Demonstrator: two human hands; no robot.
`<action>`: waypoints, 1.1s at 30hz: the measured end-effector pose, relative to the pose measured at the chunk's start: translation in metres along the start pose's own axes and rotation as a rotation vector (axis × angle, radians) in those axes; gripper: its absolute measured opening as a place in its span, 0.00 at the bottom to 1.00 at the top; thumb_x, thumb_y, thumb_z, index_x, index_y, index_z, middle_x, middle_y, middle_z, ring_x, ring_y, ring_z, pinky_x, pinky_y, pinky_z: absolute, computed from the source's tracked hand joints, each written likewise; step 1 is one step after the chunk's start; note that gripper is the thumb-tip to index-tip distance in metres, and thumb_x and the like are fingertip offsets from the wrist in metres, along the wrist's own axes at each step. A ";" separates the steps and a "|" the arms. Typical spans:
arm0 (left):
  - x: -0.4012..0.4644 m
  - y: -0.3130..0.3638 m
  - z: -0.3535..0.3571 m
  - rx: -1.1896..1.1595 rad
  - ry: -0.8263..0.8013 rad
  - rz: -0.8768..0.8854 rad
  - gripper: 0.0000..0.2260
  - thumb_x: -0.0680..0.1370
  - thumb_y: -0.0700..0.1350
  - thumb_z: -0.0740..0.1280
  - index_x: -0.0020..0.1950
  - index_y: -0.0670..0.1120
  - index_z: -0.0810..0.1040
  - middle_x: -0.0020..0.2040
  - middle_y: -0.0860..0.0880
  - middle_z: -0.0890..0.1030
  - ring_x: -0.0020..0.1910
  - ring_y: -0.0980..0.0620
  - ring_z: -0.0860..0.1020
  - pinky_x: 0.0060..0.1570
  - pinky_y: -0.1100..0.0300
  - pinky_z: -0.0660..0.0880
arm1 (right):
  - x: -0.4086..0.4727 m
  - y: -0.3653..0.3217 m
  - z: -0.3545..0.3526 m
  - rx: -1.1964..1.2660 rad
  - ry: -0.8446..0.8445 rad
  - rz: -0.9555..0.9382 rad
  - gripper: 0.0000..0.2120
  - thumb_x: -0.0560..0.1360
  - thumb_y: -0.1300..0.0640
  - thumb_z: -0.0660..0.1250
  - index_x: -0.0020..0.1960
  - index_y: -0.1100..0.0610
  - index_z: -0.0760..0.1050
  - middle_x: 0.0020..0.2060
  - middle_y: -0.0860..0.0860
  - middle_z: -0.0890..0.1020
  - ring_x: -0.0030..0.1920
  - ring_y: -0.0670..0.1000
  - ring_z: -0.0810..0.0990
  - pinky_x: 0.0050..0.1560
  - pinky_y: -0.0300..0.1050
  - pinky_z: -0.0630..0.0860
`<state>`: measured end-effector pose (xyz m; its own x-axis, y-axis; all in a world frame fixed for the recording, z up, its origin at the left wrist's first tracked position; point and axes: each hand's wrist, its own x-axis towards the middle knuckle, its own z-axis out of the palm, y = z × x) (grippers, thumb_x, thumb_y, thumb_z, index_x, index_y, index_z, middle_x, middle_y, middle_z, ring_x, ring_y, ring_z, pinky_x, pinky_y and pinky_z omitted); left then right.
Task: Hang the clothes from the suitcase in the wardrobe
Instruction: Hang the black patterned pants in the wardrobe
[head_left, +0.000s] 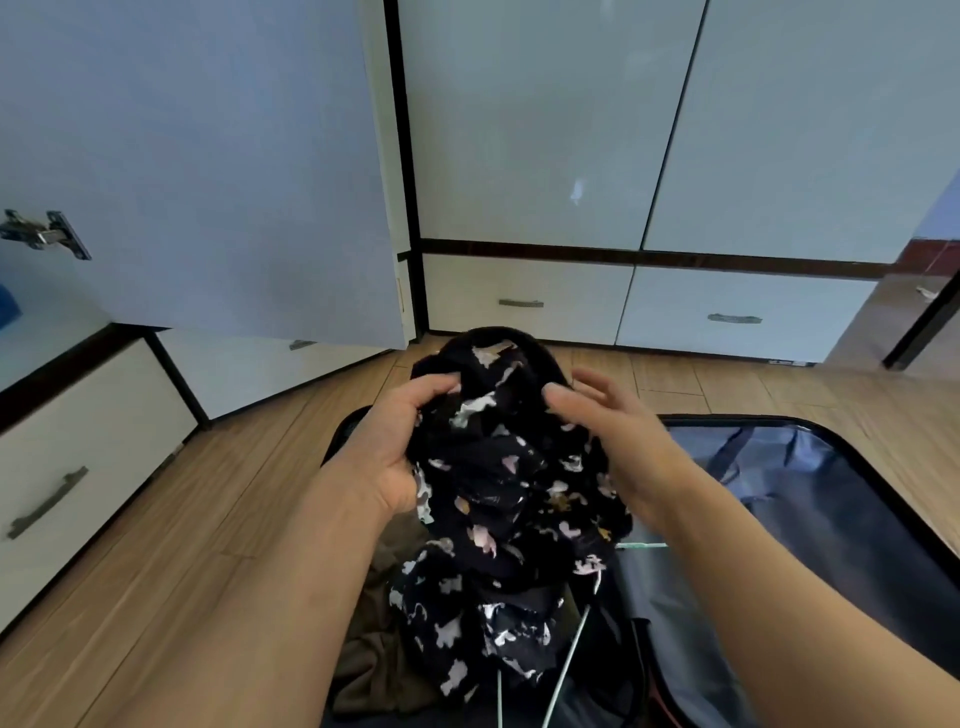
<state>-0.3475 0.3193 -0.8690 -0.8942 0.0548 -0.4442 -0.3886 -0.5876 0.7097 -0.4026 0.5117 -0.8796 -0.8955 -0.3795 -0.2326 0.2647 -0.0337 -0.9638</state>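
A black garment (498, 499) with a pale flower print hangs bunched between my hands above the open suitcase (810, 467). My left hand (395, 441) grips its left side with curled fingers. My right hand (608, 431) sits at its right side, fingers fairly straight and thumb toward the cloth. A thin green wire hanger (571, 660) pokes out below the garment. A brown garment (374, 649) lies in the suitcase underneath. The wardrobe (545, 130) stands ahead with one door (208, 156) swung open at the left.
White drawers with metal handles (519, 303) run along the wardrobe's base, and one more drawer (67, 457) is at the near left. Wooden floor (208, 519) surrounds the suitcase. A dark frame leg (919, 327) stands at the far right.
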 end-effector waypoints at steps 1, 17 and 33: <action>-0.003 -0.001 0.004 0.039 -0.068 -0.003 0.12 0.70 0.47 0.71 0.47 0.41 0.84 0.47 0.41 0.84 0.43 0.43 0.83 0.49 0.50 0.78 | -0.004 -0.002 0.005 -0.047 -0.145 0.002 0.33 0.64 0.50 0.79 0.66 0.49 0.70 0.57 0.49 0.80 0.53 0.52 0.83 0.49 0.48 0.80; 0.009 -0.014 -0.006 0.227 0.270 0.044 0.09 0.80 0.34 0.58 0.45 0.39 0.78 0.32 0.44 0.81 0.31 0.47 0.81 0.33 0.57 0.79 | -0.018 -0.016 0.007 -0.338 -0.207 0.170 0.11 0.68 0.57 0.76 0.48 0.58 0.81 0.41 0.53 0.86 0.41 0.52 0.84 0.41 0.43 0.79; 0.004 -0.019 -0.005 0.568 0.284 0.131 0.07 0.77 0.38 0.64 0.46 0.43 0.81 0.45 0.43 0.84 0.44 0.45 0.82 0.49 0.51 0.79 | -0.018 0.000 0.014 -0.587 -0.215 0.110 0.15 0.66 0.58 0.77 0.52 0.54 0.80 0.43 0.48 0.85 0.47 0.49 0.84 0.51 0.42 0.78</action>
<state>-0.3423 0.3269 -0.8865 -0.8787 -0.2501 -0.4066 -0.4070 -0.0523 0.9119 -0.3818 0.5058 -0.8734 -0.7660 -0.5315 -0.3616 0.0560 0.5051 -0.8612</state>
